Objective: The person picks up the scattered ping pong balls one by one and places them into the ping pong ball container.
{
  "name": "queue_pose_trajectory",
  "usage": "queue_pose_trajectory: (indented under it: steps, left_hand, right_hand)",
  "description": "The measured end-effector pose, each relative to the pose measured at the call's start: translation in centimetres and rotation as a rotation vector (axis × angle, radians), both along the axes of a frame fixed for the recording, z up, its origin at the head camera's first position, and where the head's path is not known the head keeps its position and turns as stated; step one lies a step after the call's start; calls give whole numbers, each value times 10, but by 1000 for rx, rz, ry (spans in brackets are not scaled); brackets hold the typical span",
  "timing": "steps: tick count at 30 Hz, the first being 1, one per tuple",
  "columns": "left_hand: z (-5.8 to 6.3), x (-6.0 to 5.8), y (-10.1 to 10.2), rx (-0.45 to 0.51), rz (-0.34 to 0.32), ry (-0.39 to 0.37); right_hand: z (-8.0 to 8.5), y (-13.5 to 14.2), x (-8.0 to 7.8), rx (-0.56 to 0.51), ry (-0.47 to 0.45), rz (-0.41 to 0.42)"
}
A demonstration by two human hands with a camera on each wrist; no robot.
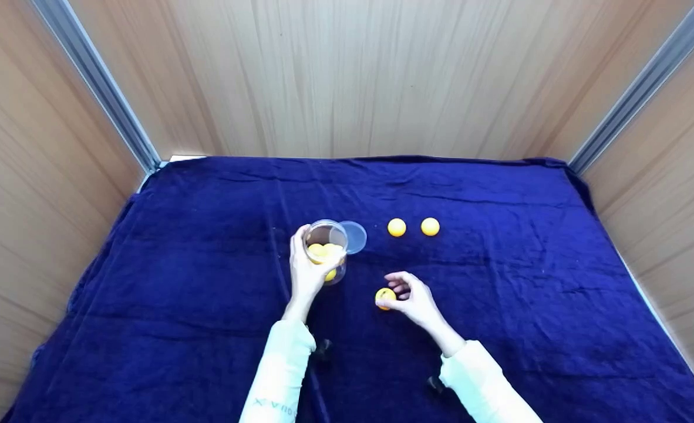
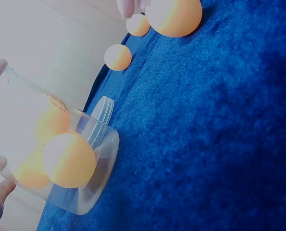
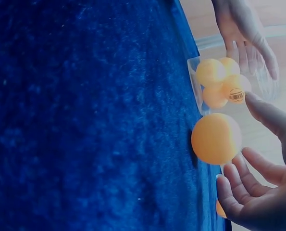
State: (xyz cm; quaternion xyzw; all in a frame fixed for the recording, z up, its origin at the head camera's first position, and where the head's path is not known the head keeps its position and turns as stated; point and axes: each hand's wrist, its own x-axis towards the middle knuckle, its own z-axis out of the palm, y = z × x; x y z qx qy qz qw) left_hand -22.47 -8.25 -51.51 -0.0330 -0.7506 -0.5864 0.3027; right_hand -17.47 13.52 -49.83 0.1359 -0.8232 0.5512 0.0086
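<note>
My left hand (image 1: 306, 277) grips a clear plastic jar (image 1: 340, 273) around its upper part, thumb on the near side. The jar stands on the blue cloth with several orange ping-pong balls (image 2: 68, 160) inside. To the right, another ping-pong ball (image 3: 216, 139) lies on the cloth, with printing visible on top in the head view. My right hand (image 1: 414, 299) is around this ball, thumb on one side and loosely bent fingers on the other. In the right wrist view, the fingertips (image 3: 223, 180) look apart from the ball.
A round translucent lid (image 1: 356, 238) lies just behind the jar, to its right. Two more orange balls, a left one (image 1: 397, 227) and a right one (image 1: 430, 227), rest farther back. Wrinkled blue cloth (image 1: 499, 258) covers the table, and wooden panels (image 1: 347, 76) enclose it.
</note>
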Motion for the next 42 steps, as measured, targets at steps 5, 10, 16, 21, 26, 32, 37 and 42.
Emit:
queue_pose_trajectory:
  steps: [5,10,16,21,26,32,37,42]
  left_hand:
    - [-1,0,0,4,-7,8]
    - [-1,-1,0,17,-7,12]
    - [11,6,3,33,-20,41]
    - [31,18,6,40,-20,39]
    - [35,20,8,29,-10,15]
    - [34,20,7,30,-11,34]
    - [35,20,7,32,-15,37]
    - [24,13,5,34,-16,52]
  right_hand:
    - [-24,5,-8,58,-7,-9]
    - [-32,7,-10,83,-3,-8]
    - [-35,7,-11,95,-17,4]
    - [-26,5,-7,82,-35,18]
    - [-5,2,3,54,-35,51]
    - [1,1,5,72,-45,56]
    - [1,1,5,75,-35,55]
    - [0,2,3,51,-30,52]
